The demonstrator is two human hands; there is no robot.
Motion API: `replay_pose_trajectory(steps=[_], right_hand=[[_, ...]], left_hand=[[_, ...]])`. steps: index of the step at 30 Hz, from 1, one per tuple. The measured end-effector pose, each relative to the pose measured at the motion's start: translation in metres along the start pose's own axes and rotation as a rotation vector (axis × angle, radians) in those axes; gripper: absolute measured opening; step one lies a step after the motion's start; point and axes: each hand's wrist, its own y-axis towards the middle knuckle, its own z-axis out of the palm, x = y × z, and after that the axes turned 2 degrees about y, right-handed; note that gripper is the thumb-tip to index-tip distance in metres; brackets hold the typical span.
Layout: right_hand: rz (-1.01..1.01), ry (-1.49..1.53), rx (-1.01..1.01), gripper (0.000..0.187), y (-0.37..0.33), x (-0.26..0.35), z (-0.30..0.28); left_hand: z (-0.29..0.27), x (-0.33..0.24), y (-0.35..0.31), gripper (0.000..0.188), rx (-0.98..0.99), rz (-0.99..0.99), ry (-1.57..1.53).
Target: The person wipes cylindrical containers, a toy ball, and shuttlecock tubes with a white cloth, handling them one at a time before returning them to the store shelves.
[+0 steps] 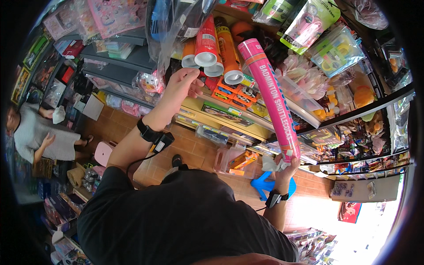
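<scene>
Near its lower end, a long pink shuttlecock tube is gripped by my right hand, and it slants up toward the shelf. A crumpled white tissue or cloth is bunched in that same hand. My left hand is raised with loosely bent fingers apart, holding nothing visible. Its fingertips are just below the white-capped ends of several shelved tubes, among them a red tube and an orange tube. Whether they touch the nearest cap, I cannot tell.
Boxed toy cars line the shelf below the tubes. Packaged goods hang at upper right. On the floor are a clear bin and a blue stool. Another person in a striped garment is at far left, holding something white.
</scene>
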Motion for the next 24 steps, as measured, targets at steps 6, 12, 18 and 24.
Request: replay_pose_trajectory(steps=[6, 12, 18, 24], right_hand=[[-0.302, -0.045, 0.011, 0.071, -0.025, 0.082, 0.106], [-0.444, -0.298, 0.069, 0.058, -0.024, 0.11, 0.192], [-0.728, -0.537, 0.076, 0.066, 0.001, 0.112, 0.257], [-0.813, -0.544, 0.054, 0.069, 0.027, 0.109, 0.307]], left_hand=[[-0.015, -0.017, 0.024, 0.039, 0.067, -0.054, 0.002], [-0.021, -0.021, 0.042, 0.037, 0.104, -0.005, 0.106], [-0.028, -0.023, 0.051, 0.035, 0.125, 0.018, 0.166], [-0.033, -0.024, 0.045, 0.031, 0.103, 0.146, 0.34]])
